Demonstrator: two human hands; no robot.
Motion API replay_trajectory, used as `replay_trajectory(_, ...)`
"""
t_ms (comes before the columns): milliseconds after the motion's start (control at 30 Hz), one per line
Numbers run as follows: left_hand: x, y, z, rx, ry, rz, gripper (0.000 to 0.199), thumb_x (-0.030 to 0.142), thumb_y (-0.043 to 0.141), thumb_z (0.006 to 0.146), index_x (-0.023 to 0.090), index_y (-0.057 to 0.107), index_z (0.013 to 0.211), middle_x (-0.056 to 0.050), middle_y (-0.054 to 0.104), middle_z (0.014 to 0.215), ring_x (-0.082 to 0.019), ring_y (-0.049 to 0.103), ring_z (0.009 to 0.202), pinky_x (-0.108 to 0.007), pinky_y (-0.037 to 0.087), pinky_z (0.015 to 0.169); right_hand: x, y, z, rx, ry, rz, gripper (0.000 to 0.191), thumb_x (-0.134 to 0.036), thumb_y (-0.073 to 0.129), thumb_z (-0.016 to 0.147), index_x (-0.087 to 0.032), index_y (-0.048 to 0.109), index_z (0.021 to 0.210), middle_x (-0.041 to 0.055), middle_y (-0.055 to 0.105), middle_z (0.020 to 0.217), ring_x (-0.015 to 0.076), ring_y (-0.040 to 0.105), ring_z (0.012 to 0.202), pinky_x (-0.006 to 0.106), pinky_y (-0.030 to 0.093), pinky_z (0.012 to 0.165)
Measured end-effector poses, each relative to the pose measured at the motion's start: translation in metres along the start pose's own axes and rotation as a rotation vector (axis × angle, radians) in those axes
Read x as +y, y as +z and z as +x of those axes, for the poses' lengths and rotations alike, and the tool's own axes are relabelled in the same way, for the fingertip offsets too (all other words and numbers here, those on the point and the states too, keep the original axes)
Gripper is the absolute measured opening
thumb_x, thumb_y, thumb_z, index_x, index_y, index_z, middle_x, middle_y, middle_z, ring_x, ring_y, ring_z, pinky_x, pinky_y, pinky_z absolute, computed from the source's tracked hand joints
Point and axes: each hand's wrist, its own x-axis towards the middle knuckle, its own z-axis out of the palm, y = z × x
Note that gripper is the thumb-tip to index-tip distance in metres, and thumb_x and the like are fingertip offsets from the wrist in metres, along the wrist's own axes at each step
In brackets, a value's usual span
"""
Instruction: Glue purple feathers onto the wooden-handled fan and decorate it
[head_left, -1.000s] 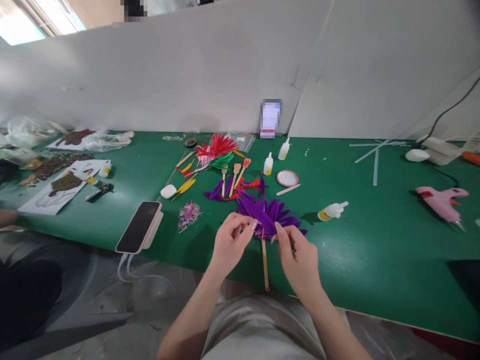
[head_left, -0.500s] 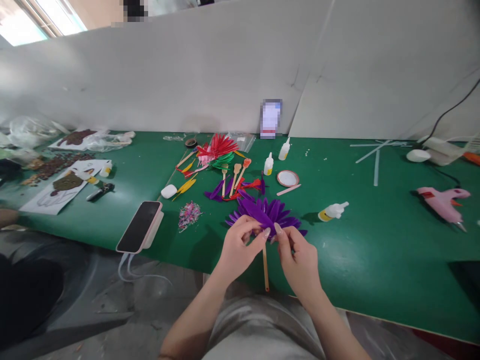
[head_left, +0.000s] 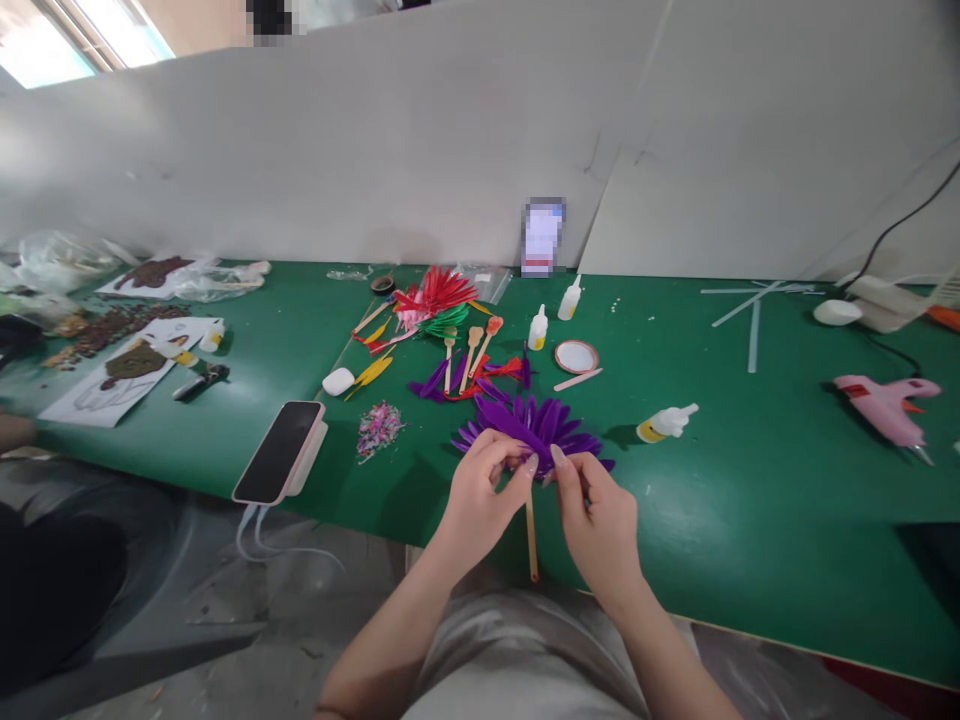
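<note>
A fan of purple feathers [head_left: 559, 425] spreads in front of me, with a thin wooden handle [head_left: 532, 535] pointing down toward my lap. My left hand [head_left: 487, 490] pinches the feathers at their base, fingers closed. Close beside it, my right hand [head_left: 596, 505] also has thumb and fingers pressed together on the feather base. The fingertips nearly meet and hide the spot where feathers and handle join. Loose purple feathers [head_left: 430, 384] and small wooden spoon-shaped sticks [head_left: 472, 355] lie just beyond.
Glue bottles [head_left: 664, 425] stand or lie right and behind. A phone [head_left: 279, 455] with cables is at left, near bead-like bits [head_left: 380, 430]. Red feathers [head_left: 446, 292] and a round dish [head_left: 576, 357] sit farther back. A pink glue gun [head_left: 885, 405] lies far right.
</note>
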Motion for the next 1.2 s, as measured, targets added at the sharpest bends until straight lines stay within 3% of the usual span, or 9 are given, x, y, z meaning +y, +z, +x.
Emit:
replay_trajectory(267,-0.005,-0.006,-0.003,0.012,0.014,0.062,0.012,0.024,0.051,0.08,0.017,0.06,0.077,-0.001,0.051,0.075,-0.007,0.04,0.055,-0.02,0.032,0.049,-0.001,0.0,-0.001,0.012,0.066,0.05,0.033,-0.039,0.039,0.089,-0.018,0.052,0.066,-0.0049,0.046,0.044,0.0083,0.042,0.036,0.019,0.033,0.041)
replay_trajectory(500,-0.016,-0.02,-0.001,0.164,-0.078,0.058,0.016,0.026,0.051,0.079,0.016,0.063,0.079,-0.002,0.051,0.075,-0.007,0.035,0.051,-0.021,0.03,0.048,0.002,-0.009,0.005,0.03,0.135,0.084,0.033,-0.04,0.038,0.089,-0.019,0.052,0.068,-0.0058,0.043,0.041,0.009,0.042,0.034,0.019,0.033,0.039)
replay_trajectory(600,-0.017,-0.018,-0.003,0.124,-0.087,-0.024,0.019,0.03,0.051,0.08,0.017,0.064,0.083,-0.002,0.051,0.076,-0.007,0.034,0.051,-0.021,0.029,0.047,0.001,-0.008,0.006,0.0,0.129,0.091,0.034,-0.041,0.038,0.089,-0.018,0.051,0.068,-0.0057,0.044,0.041,0.0089,0.041,0.033,0.019,0.032,0.038)
replay_trajectory(800,-0.007,-0.004,-0.002,-0.004,-0.069,-0.169,0.02,0.03,0.054,0.079,0.017,0.064,0.09,-0.003,0.048,0.076,-0.009,0.04,0.059,-0.021,0.033,0.05,-0.003,-0.001,0.004,-0.038,0.063,0.074,0.033,-0.04,0.039,0.089,-0.019,0.049,0.066,-0.0058,0.043,0.042,0.0082,0.04,0.034,0.019,0.031,0.037)
replay_trajectory(1200,0.001,0.001,0.002,0.038,-0.062,-0.08,0.013,0.025,0.055,0.076,0.015,0.063,0.074,0.0,0.048,0.069,-0.006,0.036,0.051,-0.02,0.028,0.045,0.003,0.004,0.002,0.017,-0.134,-0.173,0.03,-0.034,0.036,0.091,-0.018,0.051,0.071,-0.0011,0.057,0.049,0.0109,0.052,0.038,0.02,0.03,0.039)
